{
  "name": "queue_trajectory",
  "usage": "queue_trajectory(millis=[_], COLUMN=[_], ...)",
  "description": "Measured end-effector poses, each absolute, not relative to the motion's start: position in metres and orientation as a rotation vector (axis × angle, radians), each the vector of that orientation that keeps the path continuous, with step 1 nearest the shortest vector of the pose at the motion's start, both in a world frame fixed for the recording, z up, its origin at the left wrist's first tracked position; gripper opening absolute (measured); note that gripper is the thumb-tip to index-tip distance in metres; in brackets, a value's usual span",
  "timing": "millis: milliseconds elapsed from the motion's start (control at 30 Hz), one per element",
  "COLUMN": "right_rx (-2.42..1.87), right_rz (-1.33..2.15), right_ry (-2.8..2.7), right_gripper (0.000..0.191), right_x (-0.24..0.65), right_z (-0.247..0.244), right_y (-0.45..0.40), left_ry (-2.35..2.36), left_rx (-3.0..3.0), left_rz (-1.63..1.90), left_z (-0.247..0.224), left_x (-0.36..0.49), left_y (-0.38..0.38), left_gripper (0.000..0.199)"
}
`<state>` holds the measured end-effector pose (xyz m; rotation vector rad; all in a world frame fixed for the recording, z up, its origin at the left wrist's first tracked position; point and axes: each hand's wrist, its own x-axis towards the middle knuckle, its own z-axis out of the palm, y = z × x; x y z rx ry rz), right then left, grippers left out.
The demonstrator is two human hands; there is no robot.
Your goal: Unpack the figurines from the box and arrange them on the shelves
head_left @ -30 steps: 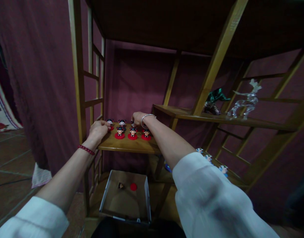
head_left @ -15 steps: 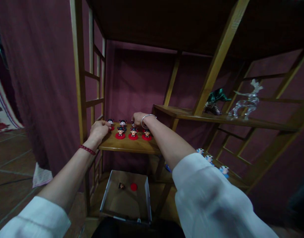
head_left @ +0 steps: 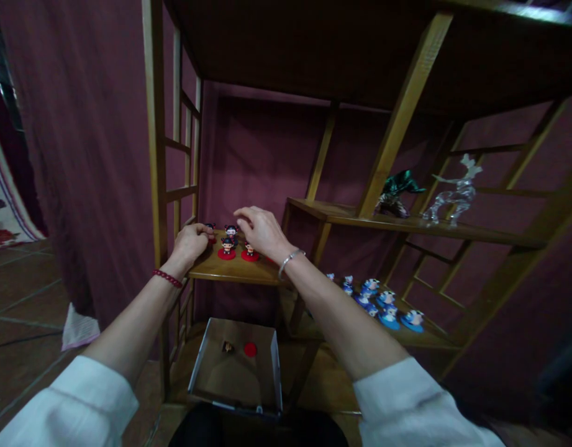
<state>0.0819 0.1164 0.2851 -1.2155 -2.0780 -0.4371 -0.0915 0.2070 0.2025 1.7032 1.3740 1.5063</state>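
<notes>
On the left wooden shelf stand several small figurines with black hair buns, the front ones on red round bases. My left hand is at the shelf's left end, its fingers closed round the back-left figurine. Beside it are a back figurine and a front-left figurine. My right hand hovers above the row with fingers apart, holding nothing visible, and hides the right part of it. Another front figurine shows just under that hand.
Below, a cardboard box holds a small dark figure and a red disc. At right are several blue-white figurines, a glass deer, a green ornament and a slanting post.
My right hand has lifted off the back figurines and shifted left, its fingers now spread. My left hand stays at the back-left figurine. More blue-white figurines have come into view.
</notes>
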Motion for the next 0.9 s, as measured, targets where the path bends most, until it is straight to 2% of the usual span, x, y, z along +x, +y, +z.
queue_trajectory(millis=[200,367,733,900], right_rx=[-1.057,-1.086,-1.027,-1.103], right_rz=[-0.103,0.171,-0.015,-0.037], right_ry=[-1.82,-1.761,-1.888,-1.914], right_gripper=[0.021,0.019,0.019,0.019], right_x=[0.101,0.121,0.129,0.129], right_z=[0.23,0.211,0.203,0.208], right_y=[0.076,0.073,0.063,0.065], left_ry=[1.072,1.058,1.186,1.273], left_rx=[1.532,1.532,1.734,1.926], left_rz=[1.475,1.389,1.181,1.215], left_z=[0.225,0.23,0.227,0.218], left_x=[-0.08,-0.08,-0.084,-0.07], left_y=[0.172,0.155,0.136,0.153], left_gripper=[0.019,0.024,0.039,0.042])
